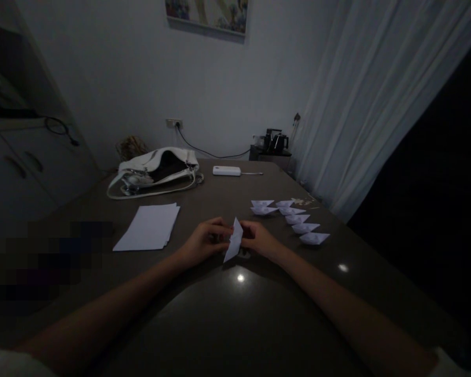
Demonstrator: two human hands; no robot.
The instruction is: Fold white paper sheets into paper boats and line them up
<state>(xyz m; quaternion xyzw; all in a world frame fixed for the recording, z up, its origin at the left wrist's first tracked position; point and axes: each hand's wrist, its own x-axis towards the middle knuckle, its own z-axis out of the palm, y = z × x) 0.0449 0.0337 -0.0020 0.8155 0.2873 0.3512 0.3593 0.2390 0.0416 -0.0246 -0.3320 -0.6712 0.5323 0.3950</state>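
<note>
- Dark brown tabletop (227, 324), glossy, with two small ceiling-light glints on it, fills the lower view; the room is dim.
- At far left a pale cabinet (27, 162) with two door handles stands against the wall, a black cord hanging over its top edge.
- A white handbag (157, 167) lies open on the far left part of the table, its strap looped out on the surface.
- Nearer, a small stack of white paper sheets (149, 226) lies flat, well apart from the bag and to the left of the hands.
- The left hand (204, 242) is curled narrow, fingertips pinching the left side of the folded paper piece (234, 245).
- That folded piece is held upright and slightly tilted between the two hands, at the middle of the table, its lower tip near or on the surface; I cannot tell which.
- The right hand (259, 238) is likewise closed narrow, gripping the piece's right side, so both hands touch it.
- Behind the hands, near the far edge, a white oblong device (226, 170) lies with a thin cable trailing right.
- To the right of the hands, a row of finished paper boats (294, 217) sits on the table, each just beside the next, running back toward the far edge.
- A black kettle (277, 141) stands on a low stand beyond the table.
- White curtains (369, 104) hang at far right.
</note>
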